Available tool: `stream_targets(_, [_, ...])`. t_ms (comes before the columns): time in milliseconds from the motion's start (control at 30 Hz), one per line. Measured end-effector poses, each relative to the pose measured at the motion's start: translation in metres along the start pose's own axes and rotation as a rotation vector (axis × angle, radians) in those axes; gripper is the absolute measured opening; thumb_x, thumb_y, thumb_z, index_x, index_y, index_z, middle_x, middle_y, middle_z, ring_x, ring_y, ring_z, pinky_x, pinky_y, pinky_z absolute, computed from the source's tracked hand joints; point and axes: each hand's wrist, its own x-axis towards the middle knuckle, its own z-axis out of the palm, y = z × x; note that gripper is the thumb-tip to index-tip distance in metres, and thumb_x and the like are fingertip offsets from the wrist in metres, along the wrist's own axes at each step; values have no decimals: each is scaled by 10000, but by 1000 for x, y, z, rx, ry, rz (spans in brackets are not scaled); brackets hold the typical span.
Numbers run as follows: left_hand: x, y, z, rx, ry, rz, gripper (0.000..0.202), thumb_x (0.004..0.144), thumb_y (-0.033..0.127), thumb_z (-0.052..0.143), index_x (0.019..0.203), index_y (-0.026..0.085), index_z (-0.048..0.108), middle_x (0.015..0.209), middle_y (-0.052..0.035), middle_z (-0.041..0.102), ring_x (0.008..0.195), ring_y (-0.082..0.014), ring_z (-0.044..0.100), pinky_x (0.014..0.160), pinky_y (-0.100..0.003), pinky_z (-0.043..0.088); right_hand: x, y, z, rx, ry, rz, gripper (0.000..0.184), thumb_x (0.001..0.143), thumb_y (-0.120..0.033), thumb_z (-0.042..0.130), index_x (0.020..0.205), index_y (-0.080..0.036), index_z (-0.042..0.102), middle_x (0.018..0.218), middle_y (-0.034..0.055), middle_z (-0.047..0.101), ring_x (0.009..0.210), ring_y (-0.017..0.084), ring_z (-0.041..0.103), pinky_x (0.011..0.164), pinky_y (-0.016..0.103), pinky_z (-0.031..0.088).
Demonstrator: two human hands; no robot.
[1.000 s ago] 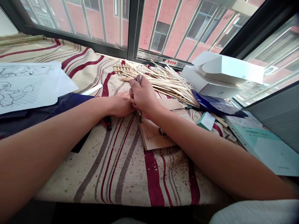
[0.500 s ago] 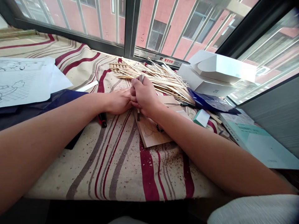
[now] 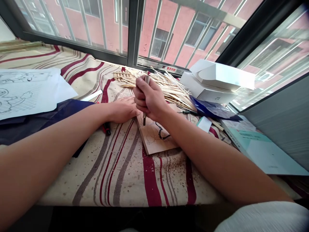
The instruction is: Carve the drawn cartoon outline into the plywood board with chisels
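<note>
My right hand [image 3: 152, 100] is wrapped in a fist round a slim metal-handled carving tool [image 3: 144, 120], held upright with its dark tip pointing down over the wooden board [image 3: 153, 145]. Whether the tip touches the wood I cannot tell. On the board are a pencil outline and a thick black curved line, partly covered by my right forearm. My left hand [image 3: 122, 109] lies flat with its fingers stretched out, at the board's left edge beside my right fist. A black and red pen-like object [image 3: 107, 129] pokes out under my left wrist.
Behind my hands lies a pile of thin wooden strips [image 3: 173, 88]. A white box [image 3: 214, 80], a blue plastic sheet [image 3: 212, 109] and a pale green book [image 3: 258, 146] sit to the right. Line drawings on paper [image 3: 29, 93] lie left. Crumbs dot the striped cloth [image 3: 96, 180].
My right fist has risen slightly and parted a little from my left hand, uncovering more of the tool and board. The left hand stays flat. The view has shifted slightly.
</note>
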Motion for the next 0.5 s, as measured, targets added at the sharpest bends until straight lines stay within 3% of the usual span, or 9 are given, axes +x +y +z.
stream_targets(67, [-3, 0, -6, 26, 21, 12, 377, 1038, 299, 453, 1105, 135, 785, 1274, -179, 761, 1267, -333, 644, 1151, -464, 470, 1, 1, -1, -17, -4, 0, 286, 1095, -396, 575, 925, -283, 375, 585, -147, 301, 425, 55, 146, 372, 176, 150])
stream_targets(167, [-10, 2, -17, -67, 45, 119, 348, 1022, 313, 496, 1163, 179, 785, 1269, -130, 773, 1267, -297, 643, 1129, -390, 475, 0, 5, 2, -44, -10, -5, 338, 1085, -464, 580, 886, -273, 385, 570, -145, 284, 430, 55, 128, 360, 184, 137])
stream_targets(333, [-20, 2, -26, -218, -172, 85, 386, 1015, 410, 555, 1301, 231, 744, 1232, -50, 802, 1135, -244, 720, 1002, -306, 536, -2, 9, 10, -117, 4, 28, 370, 1064, -510, 599, 889, -276, 372, 621, -129, 275, 448, 42, 153, 378, 162, 150])
stream_targets(500, [-21, 0, -20, -218, -198, 71, 449, 1004, 499, 588, 1326, 225, 740, 1264, -69, 791, 1196, -268, 700, 1078, -320, 487, 2, 15, 12, -156, 15, 55, 281, 1093, -404, 542, 929, -288, 345, 677, -106, 269, 475, 49, 191, 399, 150, 183])
